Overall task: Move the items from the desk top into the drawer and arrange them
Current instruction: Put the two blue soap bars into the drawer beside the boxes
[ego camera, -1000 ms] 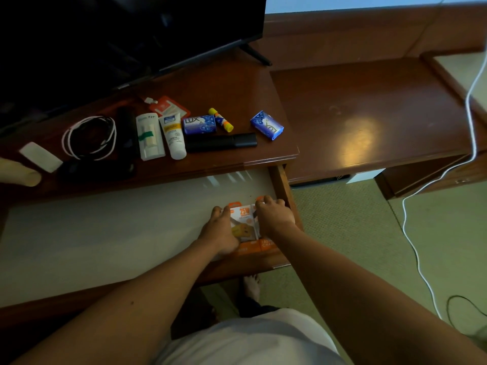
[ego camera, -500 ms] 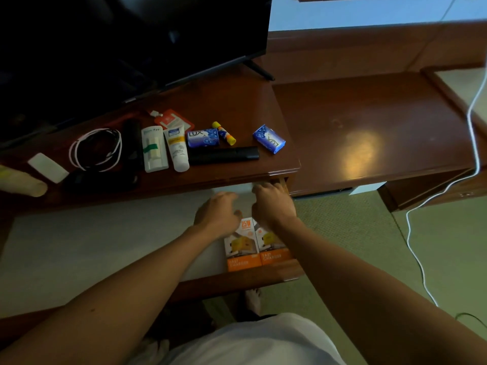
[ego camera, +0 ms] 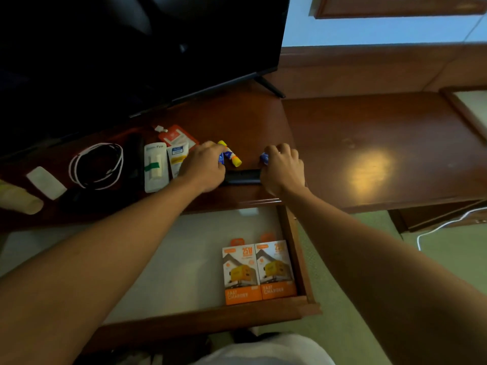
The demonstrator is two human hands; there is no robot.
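- The dark television [ego camera: 126, 54] fills the back left, its stand foot [ego camera: 270, 86] planted on the wooden desk top [ego camera: 369, 143].
- Below the desk edge the drawer [ego camera: 295, 248] stands open, pale lining showing, its right wall and front rail in plain view.
- In the drawer's front right corner lie two orange fast-charger boxes [ego camera: 259, 271], flat and side by side, touching each other, the right one just beside the drawer wall.
- Up on the desk, the coiled white cable [ego camera: 96, 165] sits well left of the hands, with a white rectangular block [ego camera: 46, 183] further left again.
- A white deodorant-style stick [ego camera: 156, 167] and a white tube with a yellow band [ego camera: 178, 158] lie next to each other, a red sachet [ego camera: 178, 135] just behind them.
- The black remote [ego camera: 242, 176] lies between the two wrists, partly covered.
- Left hand [ego camera: 204, 168] is down on the desk, fingers curled over a blue soap packet [ego camera: 220, 158]; only a sliver of blue shows.
- Right hand [ego camera: 282, 169] is curled the same way over a second blue soap packet [ego camera: 264, 158], mostly hidden beneath the knuckles.
- The yellow-capped lip balm [ego camera: 232, 155] lies tilted, touching the left hand's fingertips.
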